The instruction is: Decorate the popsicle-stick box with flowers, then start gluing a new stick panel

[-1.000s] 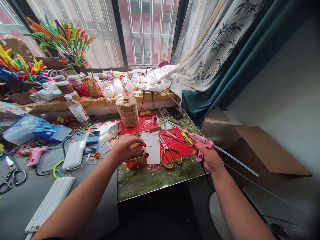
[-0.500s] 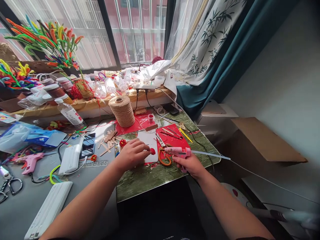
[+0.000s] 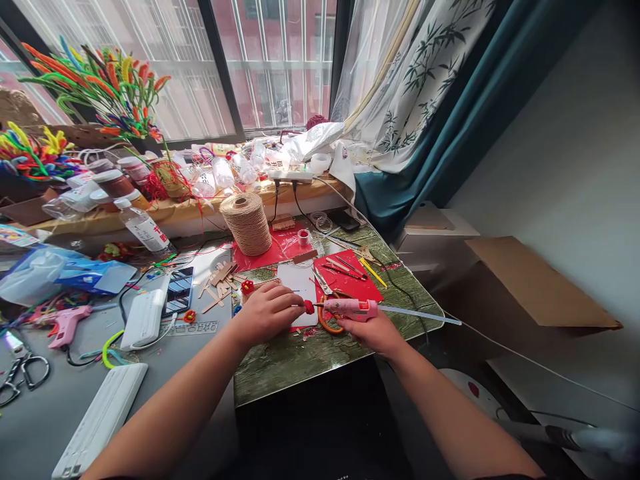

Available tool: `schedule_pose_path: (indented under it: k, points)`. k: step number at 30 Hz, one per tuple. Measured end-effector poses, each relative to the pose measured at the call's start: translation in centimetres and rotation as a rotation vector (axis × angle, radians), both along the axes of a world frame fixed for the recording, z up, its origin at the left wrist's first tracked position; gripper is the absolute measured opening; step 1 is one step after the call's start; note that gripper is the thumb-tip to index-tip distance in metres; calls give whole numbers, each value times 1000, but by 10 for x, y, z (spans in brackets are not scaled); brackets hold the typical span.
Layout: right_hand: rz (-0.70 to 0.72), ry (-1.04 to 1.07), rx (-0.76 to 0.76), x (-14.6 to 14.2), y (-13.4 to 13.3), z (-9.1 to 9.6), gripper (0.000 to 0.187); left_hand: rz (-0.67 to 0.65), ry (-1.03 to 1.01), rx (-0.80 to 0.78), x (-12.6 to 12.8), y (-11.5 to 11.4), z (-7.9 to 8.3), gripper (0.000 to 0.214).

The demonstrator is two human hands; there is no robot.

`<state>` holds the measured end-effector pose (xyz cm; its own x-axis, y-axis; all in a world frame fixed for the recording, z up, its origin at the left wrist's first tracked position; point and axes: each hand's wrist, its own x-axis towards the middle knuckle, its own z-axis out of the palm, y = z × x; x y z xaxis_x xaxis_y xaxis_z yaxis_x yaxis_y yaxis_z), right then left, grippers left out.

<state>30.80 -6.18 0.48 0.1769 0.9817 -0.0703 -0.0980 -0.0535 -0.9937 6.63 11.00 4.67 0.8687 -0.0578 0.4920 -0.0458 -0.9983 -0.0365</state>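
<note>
Holding a pink glue gun (image 3: 350, 307) near the center of the frame, the right hand (image 3: 375, 328) has its fingers wrapped around the handle; whether the trigger is pressed, I cannot tell. The left hand (image 3: 271, 310), left of it, appears to pinch a small red fluffy piece (image 3: 309, 307) at its fingertips, although the thumb is hidden. The gun's nozzle points to the left and meets this piece, or stands just beside it; the contact is too small to judge.

The step in hand is, I think, putting glue on the red piece. The next move seems to call for a steady left hand, a gentle squeeze of the trigger, and fingertips kept away from the nozzle, which may be hot.

Below the gun, the orange-handled scissors (image 3: 331, 326) lie partly covered, so there is some risk of knocking them. A clear glue stick (image 3: 425, 314) reaches from the rear of the gun toward the right of the frame. Just behind the left hand, a red and yellow flower (image 3: 247, 287) shows. The twine spool (image 3: 246, 225) stands farther up, left of center.
</note>
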Motion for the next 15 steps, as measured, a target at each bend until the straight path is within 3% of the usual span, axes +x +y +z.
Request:
schedule_pose_path:
  k: [8, 15]
  points:
    - [-16, -59, -89, -1, -1, 1, 49, -2, 2, 8, -2, 0, 0, 16]
    - [18, -41, -38, -3, 0, 12, 46, -10, -16, 47, -1, -2, 3, 14]
